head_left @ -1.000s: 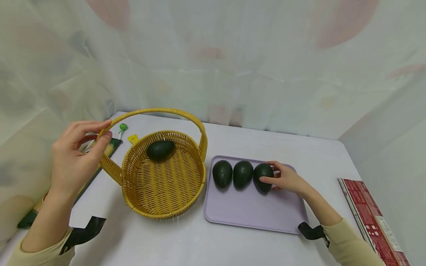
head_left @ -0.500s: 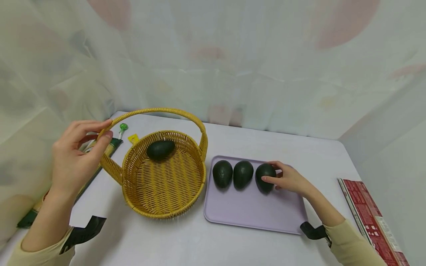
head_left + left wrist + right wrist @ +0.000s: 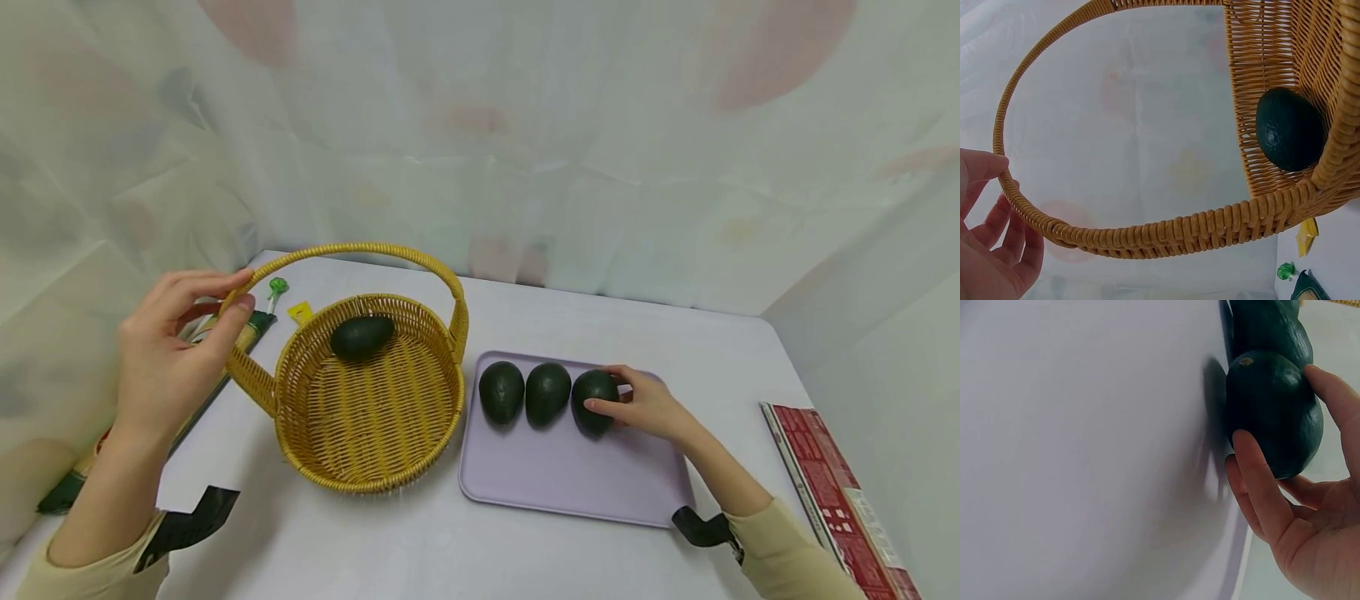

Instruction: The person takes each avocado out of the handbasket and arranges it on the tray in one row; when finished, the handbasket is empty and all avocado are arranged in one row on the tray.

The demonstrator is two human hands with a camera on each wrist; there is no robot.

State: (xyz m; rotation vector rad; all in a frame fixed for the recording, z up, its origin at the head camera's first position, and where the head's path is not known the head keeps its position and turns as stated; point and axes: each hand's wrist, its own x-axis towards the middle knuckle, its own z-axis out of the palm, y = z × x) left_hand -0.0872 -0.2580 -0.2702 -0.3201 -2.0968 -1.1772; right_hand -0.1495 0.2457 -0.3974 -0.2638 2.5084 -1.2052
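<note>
My left hand point(image 3: 176, 342) pinches the arched handle of a yellow wicker basket point(image 3: 281, 433) between thumb and fingertips, on the handle's left side. One dark green avocado point(image 3: 362, 337) lies inside against the basket's back wall. To the right, a lilac tray point(image 3: 555, 479) carries three more avocados in a row along its back. My right hand point(image 3: 651, 407) grips the rightmost avocado point(image 3: 592, 392), thumb and fingers round its sides, as the right wrist view also shows. Left of it on the tray are the middle avocado point(image 3: 547, 393) and the leftmost avocado point(image 3: 501, 392).
Behind the left arm lies a long dark green package point(image 3: 255, 329), with a small green broccoli-shaped piece point(image 3: 277, 287) and a yellow piece point(image 3: 300, 313) nearby. A red and white box point(image 3: 832, 492) lies along the table's right edge. Pale curtains hang behind the table.
My right hand shifted slightly right with the rightmost avocado, then back left to about where it was. My left hand and the basket have stayed in place.
</note>
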